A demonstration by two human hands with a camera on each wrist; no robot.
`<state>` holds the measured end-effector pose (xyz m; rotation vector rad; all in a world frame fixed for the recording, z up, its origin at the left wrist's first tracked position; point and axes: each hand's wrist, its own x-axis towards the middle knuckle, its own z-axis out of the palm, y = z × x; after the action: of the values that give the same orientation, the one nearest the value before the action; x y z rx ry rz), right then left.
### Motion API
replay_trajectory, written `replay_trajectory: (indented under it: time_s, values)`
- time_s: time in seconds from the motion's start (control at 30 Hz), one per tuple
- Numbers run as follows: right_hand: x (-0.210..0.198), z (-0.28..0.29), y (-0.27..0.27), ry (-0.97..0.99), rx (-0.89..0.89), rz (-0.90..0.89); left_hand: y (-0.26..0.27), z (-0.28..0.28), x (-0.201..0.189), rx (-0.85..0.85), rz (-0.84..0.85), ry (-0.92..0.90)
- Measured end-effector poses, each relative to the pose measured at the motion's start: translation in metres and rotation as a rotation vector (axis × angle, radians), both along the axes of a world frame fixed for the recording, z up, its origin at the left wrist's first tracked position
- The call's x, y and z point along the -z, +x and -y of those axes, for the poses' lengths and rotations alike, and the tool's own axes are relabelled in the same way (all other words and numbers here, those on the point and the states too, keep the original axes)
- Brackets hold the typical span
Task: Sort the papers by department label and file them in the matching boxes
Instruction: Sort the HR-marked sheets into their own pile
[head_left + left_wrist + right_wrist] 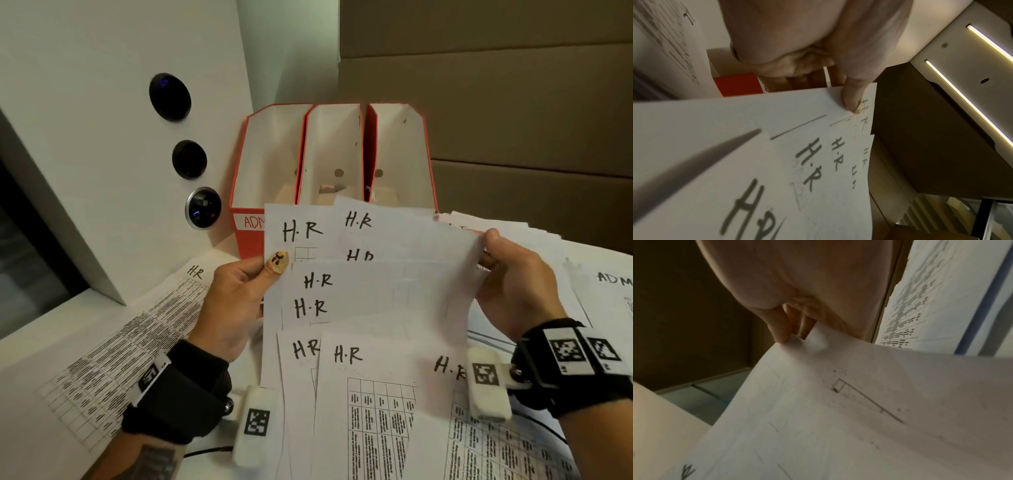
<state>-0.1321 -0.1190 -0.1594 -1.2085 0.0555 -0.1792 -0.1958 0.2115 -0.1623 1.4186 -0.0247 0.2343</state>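
A fanned stack of white sheets marked "H.R" (370, 291) is held up above the table between both hands. My left hand (239, 294) pinches the stack's left edge, thumb on top (851, 99). My right hand (513, 274) pinches the top right corner (795, 340). Behind the stack stand three red file boxes (335, 154) side by side, open at the top. Only the left box's label "ADM" (253, 222) shows; the sheets hide the other labels.
One "H.R" sheet (137, 335) lies flat on the white table at the left. More papers, one marked "ADM" (613, 284), lie at the right. A white panel with round black buttons (171, 97) rises at the left. Brown cardboard (513, 102) stands behind.
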Motion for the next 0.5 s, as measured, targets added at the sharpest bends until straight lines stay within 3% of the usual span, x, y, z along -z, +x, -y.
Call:
replay_trajectory:
  time_s: [0.07,0.27,0.4,0.5]
  values:
    - [0.0,0.0,-0.002,0.007,-0.109,-0.047,-0.001,0.002,0.001,0.086,-0.036,0.051]
    - [0.008,-0.004,-0.002,-0.297,-0.261,-0.038,-0.005,0.005,0.001,0.244,-0.113,0.365]
    - [0.007,0.001,-0.001,-0.562,-0.333,-0.071,-0.006,0.013,-0.008,0.245,-0.121,0.25]
    - [-0.004,0.01,-0.004,-0.489,-0.34,-0.064,-0.011,0.025,-0.017,0.273,-0.134,0.108]
